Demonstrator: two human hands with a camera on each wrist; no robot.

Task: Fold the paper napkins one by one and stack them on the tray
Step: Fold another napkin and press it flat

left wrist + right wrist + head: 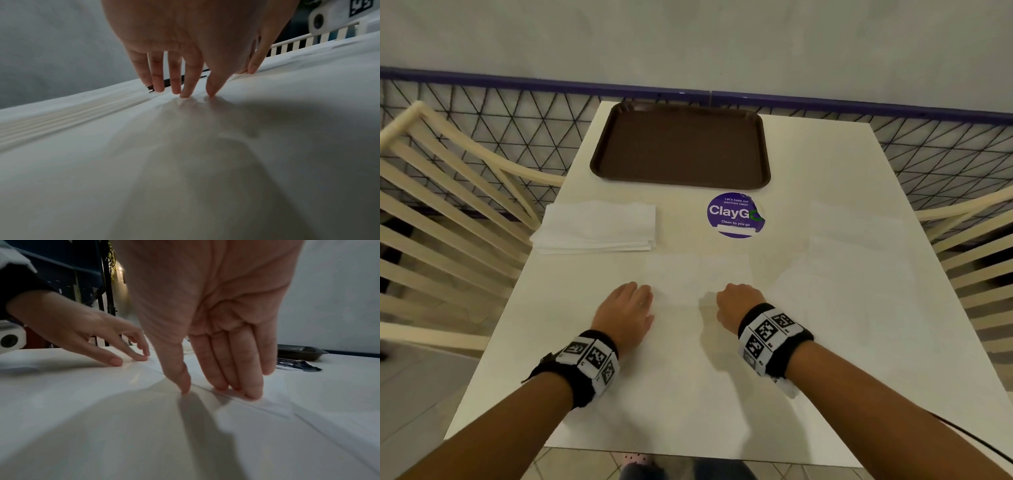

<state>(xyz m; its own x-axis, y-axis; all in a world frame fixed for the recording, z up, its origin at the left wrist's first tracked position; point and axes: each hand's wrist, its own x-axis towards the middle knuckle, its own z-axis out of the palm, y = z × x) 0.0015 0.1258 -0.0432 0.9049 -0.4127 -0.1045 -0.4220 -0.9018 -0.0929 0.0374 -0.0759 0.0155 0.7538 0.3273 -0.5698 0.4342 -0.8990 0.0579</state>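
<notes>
Napkin point(698, 274), one thin, near-translucent white sheet, lies flat at the table's point(859, 240) centre, unfolded. Left hand point(625, 313) and right hand point(738, 308) press its near edge with straight fingertips, gripping nothing. At ten o'clock waits the soft stack point(595, 228); at twelve, the brown plastic tray point(681, 145) holds none.

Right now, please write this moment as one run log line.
left hand: fingertips on flat napkin | right hand: same | tray: empty | napkin stack: waiting

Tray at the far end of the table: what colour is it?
The tray is dark brown, plain with no pattern. The head view shows it best.
</notes>
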